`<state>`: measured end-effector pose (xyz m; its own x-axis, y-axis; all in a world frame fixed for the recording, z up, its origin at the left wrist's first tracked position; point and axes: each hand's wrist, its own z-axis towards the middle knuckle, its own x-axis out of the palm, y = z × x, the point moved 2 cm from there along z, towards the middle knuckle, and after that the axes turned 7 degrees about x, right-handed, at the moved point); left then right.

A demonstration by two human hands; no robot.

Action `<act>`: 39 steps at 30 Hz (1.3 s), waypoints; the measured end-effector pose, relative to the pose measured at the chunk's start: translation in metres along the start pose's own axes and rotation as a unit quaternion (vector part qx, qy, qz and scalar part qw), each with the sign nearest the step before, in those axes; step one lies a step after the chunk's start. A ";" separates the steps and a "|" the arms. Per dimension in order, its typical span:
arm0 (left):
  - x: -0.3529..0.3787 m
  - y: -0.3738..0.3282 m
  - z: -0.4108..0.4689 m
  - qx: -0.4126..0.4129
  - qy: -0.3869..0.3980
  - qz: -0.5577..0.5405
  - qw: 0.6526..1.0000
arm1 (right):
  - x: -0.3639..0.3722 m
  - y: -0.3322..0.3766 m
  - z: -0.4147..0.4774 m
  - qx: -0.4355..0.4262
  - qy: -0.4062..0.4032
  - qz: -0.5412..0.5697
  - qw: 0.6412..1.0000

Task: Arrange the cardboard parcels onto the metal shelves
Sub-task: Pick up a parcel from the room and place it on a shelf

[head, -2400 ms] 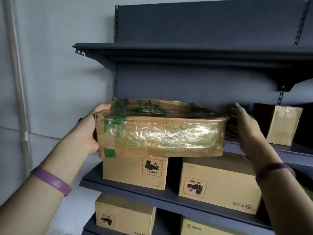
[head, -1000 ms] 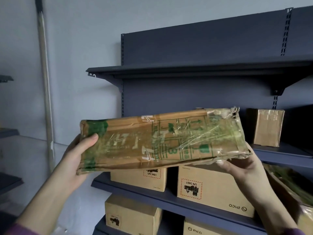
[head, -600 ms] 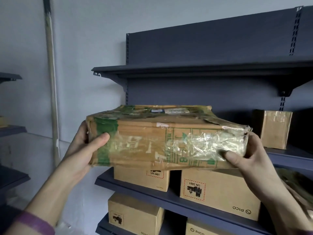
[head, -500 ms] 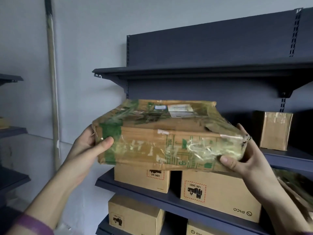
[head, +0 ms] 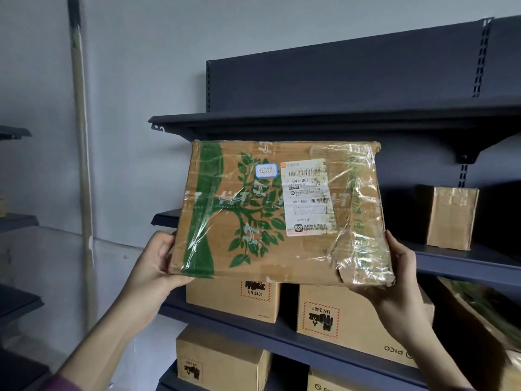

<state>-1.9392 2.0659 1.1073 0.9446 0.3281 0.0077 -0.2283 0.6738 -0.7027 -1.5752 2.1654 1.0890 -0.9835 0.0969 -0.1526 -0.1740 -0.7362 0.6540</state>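
- Person's got a flat cardboard parcel up in the air in front of the shelving, tipped so the big face with the green tree print and shipping label looks back at them.
- Left hand is wrapped round the bottom left corner, right hand cups the bottom right corner from below. Both clamped on it, nothing else carrying it.
- Not on any shelf yet. It hides the left stretch of the middle shelf, upper edge close under the top shelf.
- If it were me: tip it flat, far edge leading, then slide it onto the middle shelf, left of the small box standing there. Upright it'd probably catch the top shelf.
- Bottom right corner looks torn, with loose crinkly tape. I'd keep the right hand under the cardboard, not tug the film, and let go only once the shelf takes the weight.
- 1 level down sit a UN 3481 box and a pico box, a gap between them, and a lower box under those.
- Shelving is dark blue-grey metal with slotted uprights, against a pale wall. A long pole stands on the left, and another shelf unit pokes in at the left edge. A green-printed thing at the right edge is too blurry to call.
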 end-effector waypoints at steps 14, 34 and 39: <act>0.059 0.026 0.021 -0.065 0.072 -0.267 0.959 | -0.055 0.025 -0.031 0.094 0.080 0.007 0.992; 0.396 0.032 -0.072 -0.173 0.362 -0.391 0.828 | -0.270 0.106 -0.230 0.198 -0.437 -0.084 0.873; 0.500 -0.003 -0.117 -0.189 0.398 -0.422 0.792 | -0.343 0.130 -0.279 0.187 -0.476 -0.136 0.849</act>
<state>-1.4385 2.1499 1.0300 0.6064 -0.7568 0.2440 0.5093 0.1340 -0.8501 -1.2465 1.8496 1.0200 -0.4684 0.8569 0.2155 -0.2294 -0.3535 0.9069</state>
